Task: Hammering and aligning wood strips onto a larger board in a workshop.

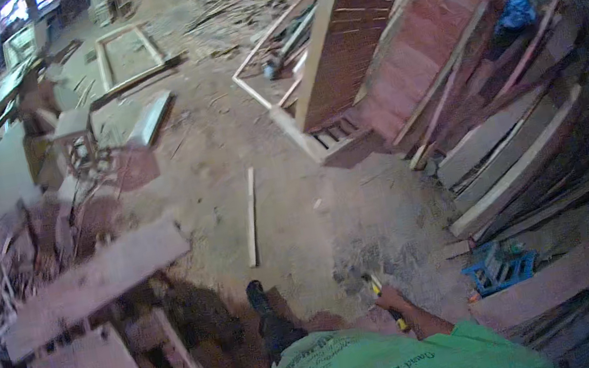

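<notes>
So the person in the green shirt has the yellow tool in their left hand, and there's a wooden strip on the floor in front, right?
Not the left hand: the head view shows the yellow tool in the right hand. The shirt is green, and the wooden strip is on the floor in front.

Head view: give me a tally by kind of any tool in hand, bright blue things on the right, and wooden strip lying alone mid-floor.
Yellow-and-black tool in the right hand: 1
Bright blue things, the rack-like item and the bundle: 2
Lone wooden strip: 1
Total: 4
</notes>
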Demonstrator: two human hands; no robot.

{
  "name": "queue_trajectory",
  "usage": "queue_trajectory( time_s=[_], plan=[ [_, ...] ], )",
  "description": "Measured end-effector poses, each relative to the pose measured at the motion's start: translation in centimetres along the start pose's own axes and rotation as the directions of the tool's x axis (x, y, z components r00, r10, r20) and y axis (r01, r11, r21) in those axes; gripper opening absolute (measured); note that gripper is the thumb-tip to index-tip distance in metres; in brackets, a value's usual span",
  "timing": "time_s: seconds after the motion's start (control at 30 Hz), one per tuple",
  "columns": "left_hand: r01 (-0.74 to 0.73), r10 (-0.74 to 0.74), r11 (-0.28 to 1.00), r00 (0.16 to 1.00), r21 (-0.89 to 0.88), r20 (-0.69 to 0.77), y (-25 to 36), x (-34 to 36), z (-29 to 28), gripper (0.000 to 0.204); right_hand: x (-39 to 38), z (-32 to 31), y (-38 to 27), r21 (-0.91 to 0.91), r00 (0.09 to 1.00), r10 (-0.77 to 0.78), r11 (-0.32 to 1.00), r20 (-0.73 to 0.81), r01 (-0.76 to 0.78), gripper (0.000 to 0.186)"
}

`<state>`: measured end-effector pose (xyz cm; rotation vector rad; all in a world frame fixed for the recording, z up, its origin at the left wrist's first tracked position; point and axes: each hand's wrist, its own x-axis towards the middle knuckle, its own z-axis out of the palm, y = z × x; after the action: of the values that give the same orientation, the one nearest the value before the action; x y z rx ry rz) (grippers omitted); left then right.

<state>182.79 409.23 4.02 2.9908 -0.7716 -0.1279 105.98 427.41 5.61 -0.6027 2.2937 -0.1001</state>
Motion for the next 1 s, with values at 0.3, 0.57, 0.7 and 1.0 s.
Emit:
queue_trajectory(
  time_s=[0.3,0.57,0.7,1.0],
  plan=[
    [0.114,-0.119,0.993,0.980,-0.039,-0.161,21.3,2.2,2.3,0.061,10.7,-2.3,-13.0,-0.017,0.964,0.038,0.999,0.263,-0.035,0.038],
    [-0.416,0.781,0.533,0.576,-0.737,0.239,66.2,-4.4,-0.9,0.059,25.1,-8.0,-29.2,0.055,0.963,0.003,0.998,0.270,-0.018,0.032],
    [-0.474,0.855,0.500,0.138,-0.725,0.499,83.6,-12.7,-1.3,0.064,33.6,-11.2,-36.6,-0.030,0.955,0.000,1.000,0.297,0.009,0.029],
    [-0.330,0.625,0.717,-0.087,-0.614,0.776,101.9,-23.8,0.0,0.078,50.8,-21.0,-75.2,0.431,0.813,-0.327,0.896,0.483,0.104,0.029]
  ],
)
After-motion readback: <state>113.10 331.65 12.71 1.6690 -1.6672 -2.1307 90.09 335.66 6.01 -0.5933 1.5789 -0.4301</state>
